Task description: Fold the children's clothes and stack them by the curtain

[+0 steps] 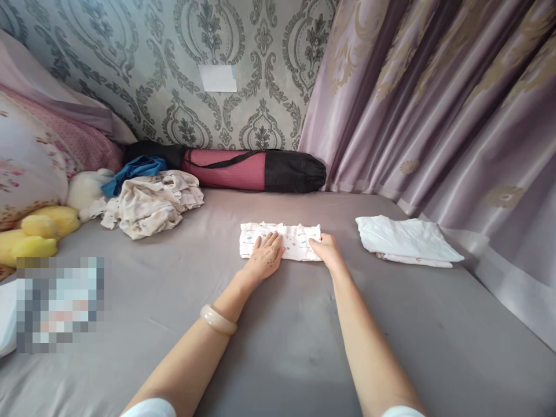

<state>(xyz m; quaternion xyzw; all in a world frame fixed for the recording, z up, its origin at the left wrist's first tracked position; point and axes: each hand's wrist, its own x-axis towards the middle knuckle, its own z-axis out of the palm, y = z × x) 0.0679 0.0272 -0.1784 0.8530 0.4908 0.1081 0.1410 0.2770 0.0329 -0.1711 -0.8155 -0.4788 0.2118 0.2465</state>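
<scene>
White printed folded cloth [292, 236], one piece: my left hand [266, 255] presses it, fingers spread; my right hand [326, 249] pinches its 3 o'clock end. One folded stack [403, 236] at 3, one rumpled heap [150, 207] at 10.

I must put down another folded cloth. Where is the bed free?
Bare sheet lies on the near side of the folded cloth that the left hand and right hand touch, and behind it up to the mat bag. The left rear is crowded: clothes heap, plush toys.
</scene>
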